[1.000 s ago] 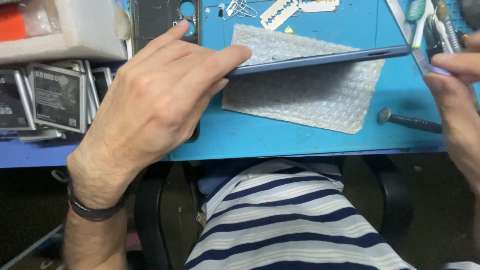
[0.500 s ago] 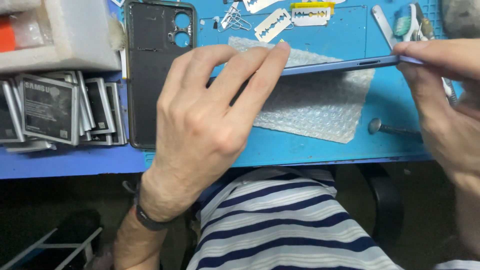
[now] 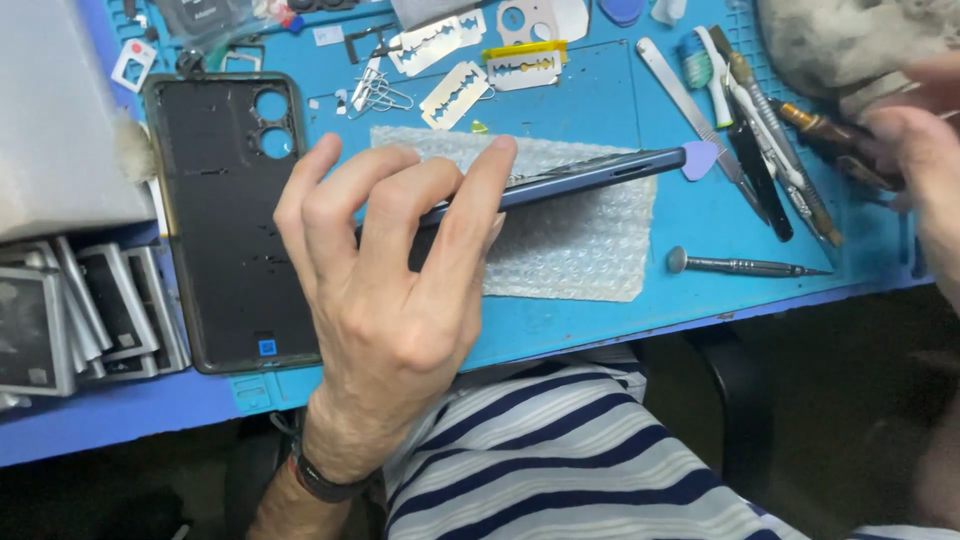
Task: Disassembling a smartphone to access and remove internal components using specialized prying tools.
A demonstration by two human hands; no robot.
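Note:
My left hand [image 3: 390,290] grips a thin blue phone [image 3: 590,178], holding it on its long edge above a sheet of bubble wrap [image 3: 570,250] on the blue work mat [image 3: 610,100]. A purple plastic pick [image 3: 700,160] sticks out of the phone's right end. My right hand [image 3: 925,150] is blurred at the right edge, apart from the phone, with its fingers at a brown-handled tool [image 3: 825,128]. Whether it grips that tool is unclear. A black phone back cover [image 3: 230,230] lies flat just left of my left hand.
A small screwdriver [image 3: 745,265] lies right of the bubble wrap. Tweezers, a brush and spudgers [image 3: 760,130] lie in a row at the right. Razor blades [image 3: 455,93] sit at the back, stacked phone batteries [image 3: 90,320] and a grey box [image 3: 60,130] at the left, a cloth [image 3: 840,40] top right.
My right hand has let go of the phone's right end and moved right to the tools, leaving the pick in the phone. My left hand keeps holding the phone on edge.

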